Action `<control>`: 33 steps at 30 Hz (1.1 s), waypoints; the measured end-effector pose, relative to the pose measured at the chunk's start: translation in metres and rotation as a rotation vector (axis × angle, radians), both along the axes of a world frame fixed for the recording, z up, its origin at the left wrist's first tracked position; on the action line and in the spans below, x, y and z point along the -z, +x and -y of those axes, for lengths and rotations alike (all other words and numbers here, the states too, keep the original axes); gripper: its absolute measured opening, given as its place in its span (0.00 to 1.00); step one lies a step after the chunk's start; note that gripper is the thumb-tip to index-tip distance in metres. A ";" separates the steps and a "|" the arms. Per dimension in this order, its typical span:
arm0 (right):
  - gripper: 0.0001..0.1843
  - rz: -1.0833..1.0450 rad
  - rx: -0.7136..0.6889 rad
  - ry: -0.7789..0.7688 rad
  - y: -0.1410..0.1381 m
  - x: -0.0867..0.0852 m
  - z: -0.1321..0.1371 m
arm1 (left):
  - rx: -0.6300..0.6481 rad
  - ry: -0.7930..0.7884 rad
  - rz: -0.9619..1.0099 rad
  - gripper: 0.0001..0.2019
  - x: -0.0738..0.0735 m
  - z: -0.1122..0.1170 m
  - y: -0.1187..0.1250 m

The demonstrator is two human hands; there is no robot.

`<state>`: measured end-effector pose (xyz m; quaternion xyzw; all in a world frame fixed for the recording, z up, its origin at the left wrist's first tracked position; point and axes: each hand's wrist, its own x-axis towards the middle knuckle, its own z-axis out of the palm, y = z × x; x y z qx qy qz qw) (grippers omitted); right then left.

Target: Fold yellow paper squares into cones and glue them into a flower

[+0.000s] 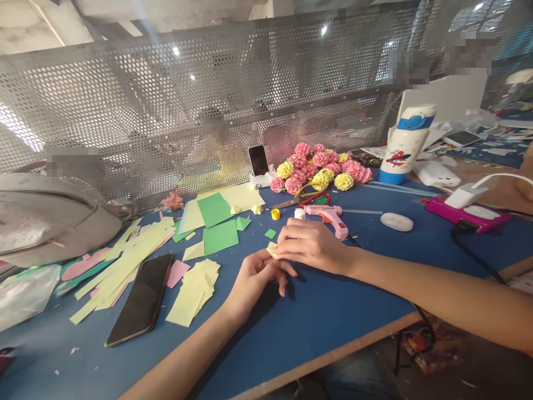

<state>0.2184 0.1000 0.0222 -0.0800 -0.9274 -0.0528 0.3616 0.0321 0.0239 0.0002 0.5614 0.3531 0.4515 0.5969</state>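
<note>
Between my fingertips, over the middle of the blue table, is a small folded piece of yellow paper [272, 250]. My right hand [310, 244] pinches it from above. My left hand [260, 272] meets it from below, its fingers curled and partly covering each other. Close beyond my hands lie a small green paper square [270, 233], a yellow cap [275, 214], a white cap [300, 214] and a pink glue gun [328, 216]. Two small folded yellow paper pieces, one a cone [257, 209], sit near the green sheets [220, 238].
Yellow paper squares [194, 291], a phone [139, 300] and paper strips [129, 261] lie left. Behind are scissors [287, 204], pink and yellow paper flowers [320, 166] and a perforated screen [166, 111]. A bottle [408, 147] and purple power strip [466, 214] stand right.
</note>
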 end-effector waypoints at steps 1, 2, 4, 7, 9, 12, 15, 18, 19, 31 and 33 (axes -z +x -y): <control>0.12 0.004 -0.001 0.014 0.000 -0.001 0.000 | 0.003 0.007 -0.003 0.14 0.000 0.000 0.000; 0.12 0.008 -0.001 0.029 0.000 -0.001 0.000 | 0.003 0.015 -0.006 0.14 0.000 0.000 0.000; 0.12 0.017 0.004 0.065 0.000 -0.002 0.001 | 0.002 0.033 -0.013 0.15 0.000 0.000 0.000; 0.11 0.021 0.039 0.122 -0.002 -0.002 0.003 | 0.002 0.062 -0.029 0.15 0.000 0.000 -0.001; 0.11 0.027 0.063 0.148 -0.002 -0.003 0.004 | 0.001 0.082 -0.043 0.15 0.001 0.000 -0.001; 0.11 0.057 0.064 0.150 -0.001 -0.006 0.006 | -0.023 0.120 -0.074 0.14 0.001 0.000 -0.002; 0.13 0.058 0.043 0.112 0.001 -0.010 0.007 | -0.067 0.171 -0.130 0.13 -0.001 0.001 -0.003; 0.17 -0.027 -0.025 0.052 0.003 -0.013 0.009 | -0.116 0.244 -0.210 0.13 -0.005 0.003 -0.004; 0.18 -0.073 -0.061 0.013 0.003 -0.013 0.010 | -0.138 0.272 -0.239 0.13 -0.006 0.004 -0.004; 0.06 -0.263 -0.199 -0.469 -0.003 -0.002 0.013 | -0.268 0.591 -0.551 0.13 0.000 0.007 -0.011; 0.05 -0.275 -0.200 -0.470 -0.003 -0.002 0.012 | -0.275 0.608 -0.582 0.13 0.002 0.006 -0.011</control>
